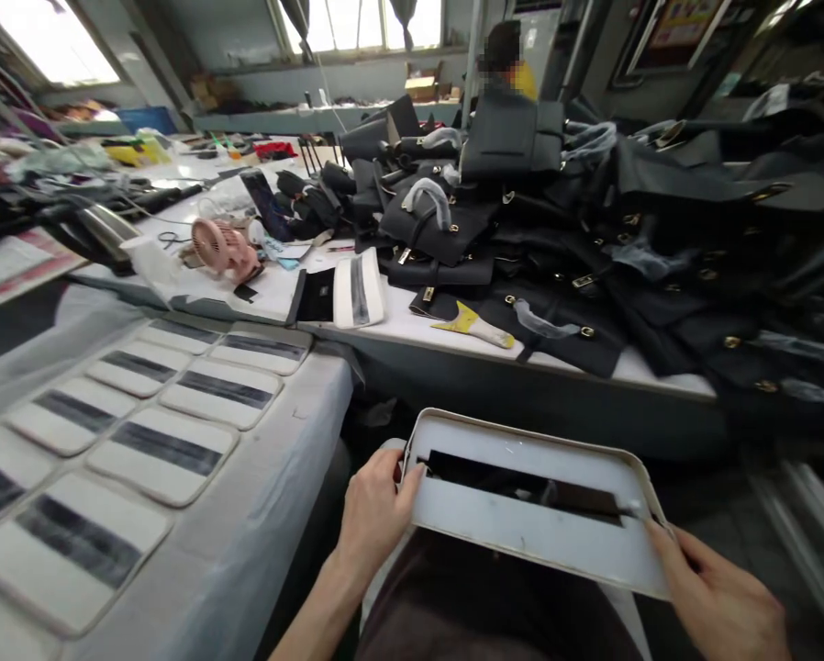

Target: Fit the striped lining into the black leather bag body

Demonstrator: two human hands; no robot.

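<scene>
Striped white panels cover the bench left of the slotted white tray; the left hand pinches the tray's left end, thumb inside. I have the tray above the lap: looks light, stiffish, smooth-faced, probably weakest along the slot, so I'd hold the short ends. Right hand pinches its right end, some fingertips hidden; black bags pile beyond it.
</scene>
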